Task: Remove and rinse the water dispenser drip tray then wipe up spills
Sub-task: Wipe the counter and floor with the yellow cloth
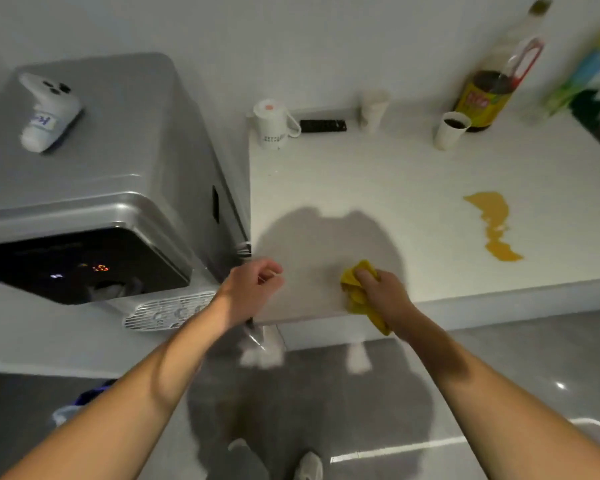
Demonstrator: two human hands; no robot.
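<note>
Head view showed me the right hand gripping a yellow cloth on the white counter, well short of the orange spill. The left hand was loosely curled, holding nothing, beside the dispenser; its drip tray sat in place.

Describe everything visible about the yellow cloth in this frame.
The yellow cloth looks like soft fabric, mustard-yellow, crumpled into a loose wad. The right hand grips it from above, fingers curled over its top. Its upper part rests on the white table near the front edge, within the person's shadow, while a tail hangs below the hand past the edge. It lies apart from the orange-yellow spill farther right and does not touch it. No stains can be made out.
</note>
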